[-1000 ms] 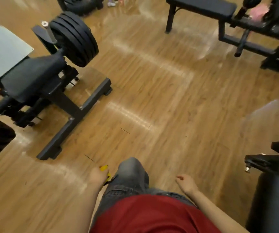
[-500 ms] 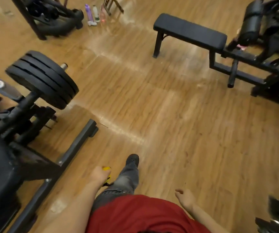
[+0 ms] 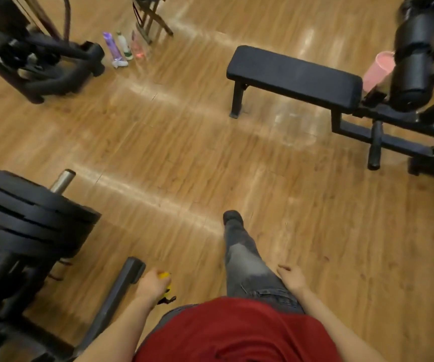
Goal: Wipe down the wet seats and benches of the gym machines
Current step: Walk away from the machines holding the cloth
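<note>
Glossy wood-plank floor (image 3: 184, 158). The flat padded black bench (image 3: 294, 75), far right, now sits lower and nearer in view than before, well apart from both hands. Left hand (image 3: 153, 284) grips a small yellow object (image 3: 165, 275); right hand (image 3: 293, 278) hangs loosely open, empty.

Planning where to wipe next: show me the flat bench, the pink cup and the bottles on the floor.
flat bench (image 3: 294, 75), head view, middle of pad.
pink cup (image 3: 378, 70), head view, side wall.
bottles (image 3: 123, 48), head view, middle bottle's body.
</note>
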A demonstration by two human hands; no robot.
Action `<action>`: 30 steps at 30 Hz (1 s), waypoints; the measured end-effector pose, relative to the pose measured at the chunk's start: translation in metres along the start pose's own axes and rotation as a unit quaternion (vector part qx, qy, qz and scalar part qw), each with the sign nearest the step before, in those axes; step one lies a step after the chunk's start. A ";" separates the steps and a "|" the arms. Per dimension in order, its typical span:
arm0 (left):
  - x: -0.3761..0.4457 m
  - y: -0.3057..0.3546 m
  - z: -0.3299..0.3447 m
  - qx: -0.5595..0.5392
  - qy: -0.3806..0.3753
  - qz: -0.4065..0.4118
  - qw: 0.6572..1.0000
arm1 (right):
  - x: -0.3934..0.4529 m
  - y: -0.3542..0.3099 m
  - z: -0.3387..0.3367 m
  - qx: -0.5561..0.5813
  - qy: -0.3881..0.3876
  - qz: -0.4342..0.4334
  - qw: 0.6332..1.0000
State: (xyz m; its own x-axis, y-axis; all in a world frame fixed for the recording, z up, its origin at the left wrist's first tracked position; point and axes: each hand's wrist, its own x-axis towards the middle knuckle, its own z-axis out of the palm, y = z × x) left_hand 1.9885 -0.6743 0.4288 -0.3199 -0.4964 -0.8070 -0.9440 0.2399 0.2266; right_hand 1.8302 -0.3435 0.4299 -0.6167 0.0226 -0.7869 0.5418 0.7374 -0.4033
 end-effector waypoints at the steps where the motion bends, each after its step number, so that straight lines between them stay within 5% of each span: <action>1: 0.013 0.023 -0.012 -0.005 0.009 -0.005 1.000 | 0.023 -0.029 -0.011 0.015 -0.015 0.007 1.000; 7: 0.082 0.147 -0.101 -0.030 0.066 -0.029 0.997 | 0.149 -0.171 -0.068 -0.046 -0.032 -0.006 0.998; 15: 0.190 0.270 -0.202 -0.150 0.081 -0.027 0.985 | 0.231 -0.326 -0.063 -0.128 -0.085 0.014 0.988; 30: 0.432 0.423 -0.494 -0.147 0.021 -0.076 0.986 | 0.367 -0.689 0.014 0.036 0.011 0.043 0.998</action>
State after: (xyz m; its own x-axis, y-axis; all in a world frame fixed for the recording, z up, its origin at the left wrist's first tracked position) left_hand 1.4105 -1.1994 0.4456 -0.1696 -0.5428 -0.8226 -0.9619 -0.0902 0.2579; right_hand 1.2387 -0.8528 0.4130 -0.5778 0.1001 -0.8100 0.6327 0.6820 -0.3670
